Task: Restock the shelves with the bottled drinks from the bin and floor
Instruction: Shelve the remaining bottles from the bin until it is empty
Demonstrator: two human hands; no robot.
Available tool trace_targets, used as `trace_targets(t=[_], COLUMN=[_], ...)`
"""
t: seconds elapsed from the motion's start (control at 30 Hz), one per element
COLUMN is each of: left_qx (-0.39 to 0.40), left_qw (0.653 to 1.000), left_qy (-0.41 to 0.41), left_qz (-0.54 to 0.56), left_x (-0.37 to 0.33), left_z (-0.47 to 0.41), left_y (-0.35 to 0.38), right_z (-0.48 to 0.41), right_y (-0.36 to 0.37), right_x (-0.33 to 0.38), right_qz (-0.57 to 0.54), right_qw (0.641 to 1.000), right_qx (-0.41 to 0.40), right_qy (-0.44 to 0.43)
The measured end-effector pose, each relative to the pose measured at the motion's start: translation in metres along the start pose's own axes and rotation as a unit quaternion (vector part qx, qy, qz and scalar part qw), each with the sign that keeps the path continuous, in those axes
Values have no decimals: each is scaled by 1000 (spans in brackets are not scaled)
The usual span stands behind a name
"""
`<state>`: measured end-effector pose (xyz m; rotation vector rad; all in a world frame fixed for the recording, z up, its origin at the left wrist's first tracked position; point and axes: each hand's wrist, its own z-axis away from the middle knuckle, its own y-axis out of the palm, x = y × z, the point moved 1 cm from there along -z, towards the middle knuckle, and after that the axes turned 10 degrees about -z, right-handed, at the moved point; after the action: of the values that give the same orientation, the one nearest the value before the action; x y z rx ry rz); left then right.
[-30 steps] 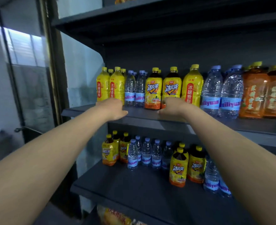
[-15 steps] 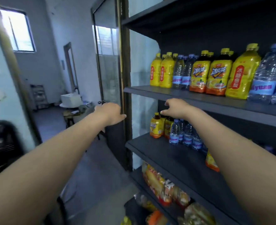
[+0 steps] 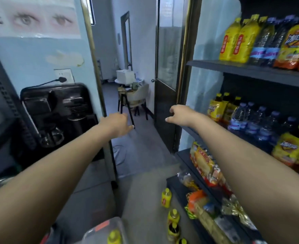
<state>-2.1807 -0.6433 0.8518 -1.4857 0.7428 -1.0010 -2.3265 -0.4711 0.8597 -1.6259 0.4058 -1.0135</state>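
Both arms stretch out in front of me, away from the shelves. My left hand (image 3: 117, 124) hangs in the air over the floor with loose fingers and holds nothing. My right hand (image 3: 179, 114) is also empty, fingers loosely curled, left of the dark shelf unit (image 3: 247, 68). Yellow drink bottles (image 3: 236, 41) and water bottles (image 3: 245, 118) stand on the upper and middle shelves. Several yellow-capped bottles (image 3: 166, 198) stand on the floor beside the shelf base. At the bottom edge a clear bin (image 3: 101, 229) shows a yellow bottle cap (image 3: 113, 235) inside.
Snack packets (image 3: 205, 164) fill the lower shelves on the right. A black appliance (image 3: 60, 111) sits at left under a wall socket. A glass door (image 3: 168, 67) stands open ahead; a stool and chair (image 3: 132, 97) lie beyond it.
My view has swung left and down from the shelf front to the floor and doorway. Both hands have left the shelf edge and now hang in the air, empty.
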Motion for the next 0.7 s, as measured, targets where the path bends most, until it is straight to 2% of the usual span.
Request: trace_targets(t=[0.43,0.7], left_qx=[57,120], left_qw=[996,984], left_qy=[-63,-122], left_qz=[35,57], left_x=[101,144], left_z=[135,143], left_y=[98,165], right_z=[58,46], right_y=[150,232], right_x=[111,146], right_qz=[-8,13], right_qw=[994,984], right_qx=[111,171], right_qy=[-21,-43])
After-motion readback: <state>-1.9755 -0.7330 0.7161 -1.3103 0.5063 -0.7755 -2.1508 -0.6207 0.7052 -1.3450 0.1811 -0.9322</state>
